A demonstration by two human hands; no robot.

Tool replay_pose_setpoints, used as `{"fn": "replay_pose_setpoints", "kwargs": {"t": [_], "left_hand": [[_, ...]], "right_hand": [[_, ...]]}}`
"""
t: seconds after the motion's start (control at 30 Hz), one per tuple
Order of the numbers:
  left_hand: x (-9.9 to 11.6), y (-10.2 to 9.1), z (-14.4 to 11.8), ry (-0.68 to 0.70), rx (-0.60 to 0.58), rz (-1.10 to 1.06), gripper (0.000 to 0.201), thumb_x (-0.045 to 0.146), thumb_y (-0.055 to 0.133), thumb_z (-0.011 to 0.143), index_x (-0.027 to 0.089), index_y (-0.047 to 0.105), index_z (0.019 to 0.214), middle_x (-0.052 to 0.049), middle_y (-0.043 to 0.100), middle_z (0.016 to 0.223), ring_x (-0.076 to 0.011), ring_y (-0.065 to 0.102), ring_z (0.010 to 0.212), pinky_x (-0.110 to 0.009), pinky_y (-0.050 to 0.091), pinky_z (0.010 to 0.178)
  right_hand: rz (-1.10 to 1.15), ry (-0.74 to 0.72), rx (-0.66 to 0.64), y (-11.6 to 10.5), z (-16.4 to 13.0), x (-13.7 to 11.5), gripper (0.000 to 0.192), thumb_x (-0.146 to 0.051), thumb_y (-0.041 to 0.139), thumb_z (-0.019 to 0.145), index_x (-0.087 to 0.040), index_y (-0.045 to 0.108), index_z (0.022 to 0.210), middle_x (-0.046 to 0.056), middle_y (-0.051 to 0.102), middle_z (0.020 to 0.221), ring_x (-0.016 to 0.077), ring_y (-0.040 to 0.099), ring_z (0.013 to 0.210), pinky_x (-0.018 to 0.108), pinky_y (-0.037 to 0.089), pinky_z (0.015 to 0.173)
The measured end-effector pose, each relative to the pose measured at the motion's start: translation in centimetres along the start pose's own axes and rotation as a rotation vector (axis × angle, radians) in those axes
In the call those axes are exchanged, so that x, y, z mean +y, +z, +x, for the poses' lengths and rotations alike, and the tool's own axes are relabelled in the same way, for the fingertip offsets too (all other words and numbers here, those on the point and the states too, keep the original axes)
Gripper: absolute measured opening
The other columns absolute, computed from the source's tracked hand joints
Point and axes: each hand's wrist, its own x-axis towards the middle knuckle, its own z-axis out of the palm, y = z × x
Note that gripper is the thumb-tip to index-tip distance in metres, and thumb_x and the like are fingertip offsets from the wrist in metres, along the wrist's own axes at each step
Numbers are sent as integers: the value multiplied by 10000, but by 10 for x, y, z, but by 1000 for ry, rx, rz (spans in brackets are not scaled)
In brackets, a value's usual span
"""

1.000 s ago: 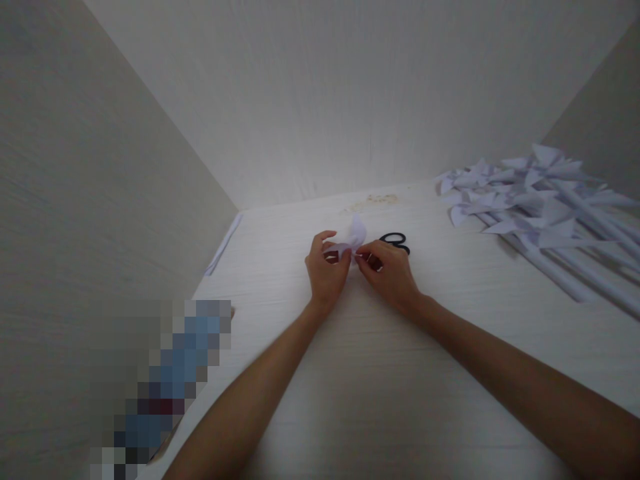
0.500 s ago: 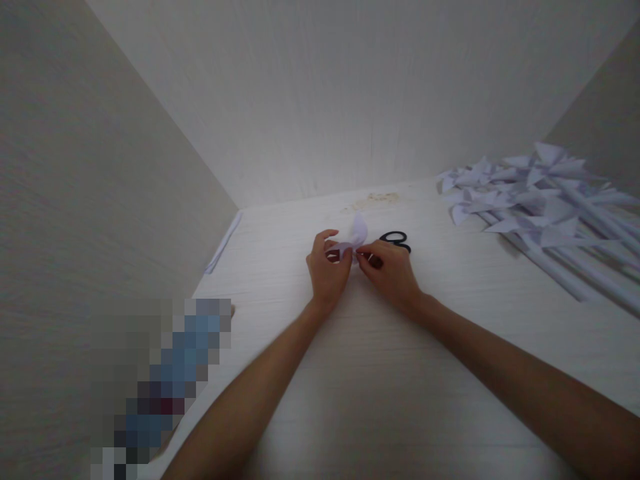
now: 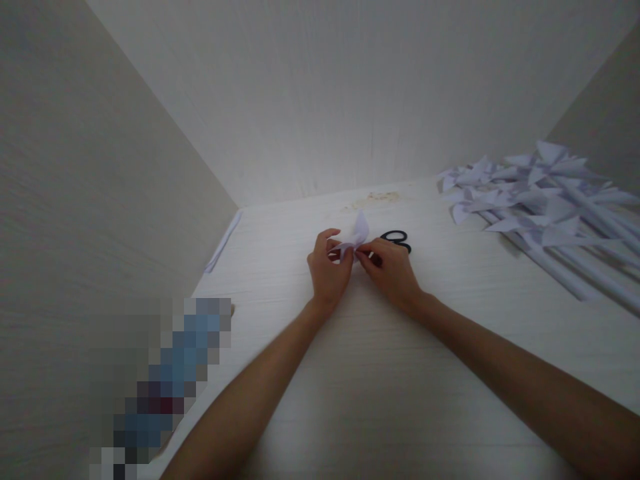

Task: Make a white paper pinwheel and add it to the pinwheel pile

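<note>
A white paper pinwheel [image 3: 360,230] with curled blades is between my hands, above the middle of the pale table. My left hand [image 3: 330,270] grips it from the left, thumb against its centre and some fingers curved behind. From the right, my right hand [image 3: 390,267] pinches at the pinwheel's centre with thumb and fingertips pressed together. Whether a small part sits in that pinch is hidden. Just behind my right hand lie scissors [image 3: 396,237] with black handles, their blades covered by the hand.
Several finished white paper pinwheels [image 3: 540,200] on rolled paper sticks are piled at the right. A folded white paper strip [image 3: 223,241] lies along the left edge. Pale walls close in the table [image 3: 350,380] at the back and left. A blurred-out blue object [image 3: 185,360] is at lower left.
Both hands stay in nearly the same place on the pinwheel. Its upright blade has shifted very slightly to the right, and the fingers have moved only a little.
</note>
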Motion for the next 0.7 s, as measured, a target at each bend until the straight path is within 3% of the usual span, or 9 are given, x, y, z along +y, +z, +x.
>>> {"fn": "replay_pose_setpoints", "kwargs": {"t": [0.7], "left_hand": [[1, 1, -2, 50, -1, 63, 311, 128, 582, 657, 199, 477, 941, 49, 567, 647, -68, 573, 597, -182, 493, 567]], "right_hand": [[-35, 66, -17, 0, -1, -2, 143, -207, 498, 774, -166, 611, 696, 24, 586, 708, 98, 493, 546, 228, 361, 552]]}}
